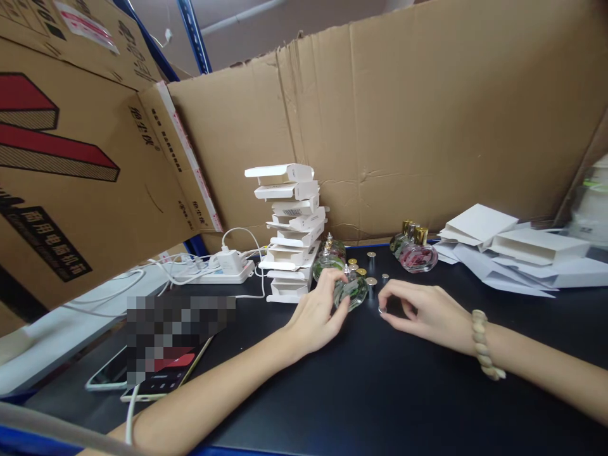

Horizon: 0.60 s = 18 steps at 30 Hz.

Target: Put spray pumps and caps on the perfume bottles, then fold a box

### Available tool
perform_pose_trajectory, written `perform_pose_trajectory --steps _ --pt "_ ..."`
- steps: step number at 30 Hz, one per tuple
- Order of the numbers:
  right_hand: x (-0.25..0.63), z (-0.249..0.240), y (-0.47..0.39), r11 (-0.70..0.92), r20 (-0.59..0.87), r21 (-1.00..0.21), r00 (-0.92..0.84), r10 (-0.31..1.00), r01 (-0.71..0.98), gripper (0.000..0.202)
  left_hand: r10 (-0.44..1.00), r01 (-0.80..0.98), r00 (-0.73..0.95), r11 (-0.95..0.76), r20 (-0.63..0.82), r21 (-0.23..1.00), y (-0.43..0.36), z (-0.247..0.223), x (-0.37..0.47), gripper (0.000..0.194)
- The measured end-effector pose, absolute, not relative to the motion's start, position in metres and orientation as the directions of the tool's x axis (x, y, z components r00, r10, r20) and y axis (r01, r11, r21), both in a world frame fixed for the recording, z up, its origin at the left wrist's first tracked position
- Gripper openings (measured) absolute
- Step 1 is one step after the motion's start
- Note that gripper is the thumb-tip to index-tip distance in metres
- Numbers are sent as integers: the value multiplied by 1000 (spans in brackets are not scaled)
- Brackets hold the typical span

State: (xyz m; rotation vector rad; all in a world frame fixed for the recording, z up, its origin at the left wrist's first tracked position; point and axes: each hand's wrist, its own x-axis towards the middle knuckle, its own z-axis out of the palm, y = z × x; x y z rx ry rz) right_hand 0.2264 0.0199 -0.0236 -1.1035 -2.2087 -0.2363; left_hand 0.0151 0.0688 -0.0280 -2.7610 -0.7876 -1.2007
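Note:
My left hand (319, 313) is closed around the near side of a clear glass bottle with a green tint (354, 292), which rests on the black table (380, 392). To its right, my right hand (420, 310) pinches a small silvery piece (382, 310) between thumb and fingertips, a little above the table. Several round gold and silver caps (371, 282) stand just behind the two hands. More glass bottles (327, 259) are behind my left hand, beside the box stack.
A tall stack of open white boxes (289, 237) stands at centre-left. Gold-topped bottles (418, 256) and flattened white boxes (536, 247) lie back right. A power strip (228, 266) with cables and phones (166, 380) are left. Cardboard walls (403, 126) enclose the back.

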Motion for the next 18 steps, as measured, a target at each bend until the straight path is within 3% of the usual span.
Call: perform_pose_trajectory --steps 2,5,8,12,18 --pt "225 -23 20 616 674 -139 -382 633 775 5 483 409 529 -866 698 289 71 -31 16 23" --pt "222 -20 19 637 785 -199 -267 558 745 11 600 272 467 -796 649 541 72 -30 19 39" --pt "218 -15 16 688 861 -282 -140 489 669 13 670 219 457 -722 585 656 70 -25 21 44" --pt "214 -9 10 723 865 -421 4 501 548 14 659 237 496 -730 566 641 65 -22 23 34" --pt "207 -8 3 646 724 -666 112 681 373 23 497 203 641 -845 585 495 59 -25 22 43"
